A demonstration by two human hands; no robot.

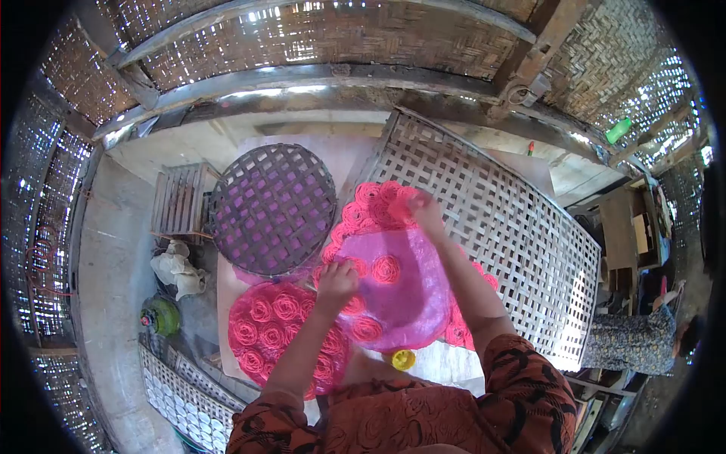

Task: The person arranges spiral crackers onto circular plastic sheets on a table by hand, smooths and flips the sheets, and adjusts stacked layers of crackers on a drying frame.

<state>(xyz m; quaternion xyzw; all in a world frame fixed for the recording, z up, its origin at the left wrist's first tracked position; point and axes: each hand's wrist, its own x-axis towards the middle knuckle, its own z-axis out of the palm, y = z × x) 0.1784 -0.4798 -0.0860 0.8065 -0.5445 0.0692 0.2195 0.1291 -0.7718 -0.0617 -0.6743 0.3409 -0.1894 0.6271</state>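
My right hand (429, 216) reaches to the far edge of a pink plastic sheet (401, 250), with fingers closed on a pink coil (408, 204) that is smeared by motion. Beside that hand, several pink coils of thin strands (367, 208) lie heaped on a woven rack. My left hand (337, 281) rests at the sheet's left side with its fingers curled; whatever they hold is hidden. Single coils lie on the sheet near it, one in the middle (386, 269) and another lower down (367, 328).
A round woven tray (274, 208) stands at the left, above a round pink sheet covered with coils (261, 333). The long slatted bamboo rack (514, 227) slopes away to the right. A yellow round object (403, 359) lies near my body. Another person (635, 340) is at the far right.
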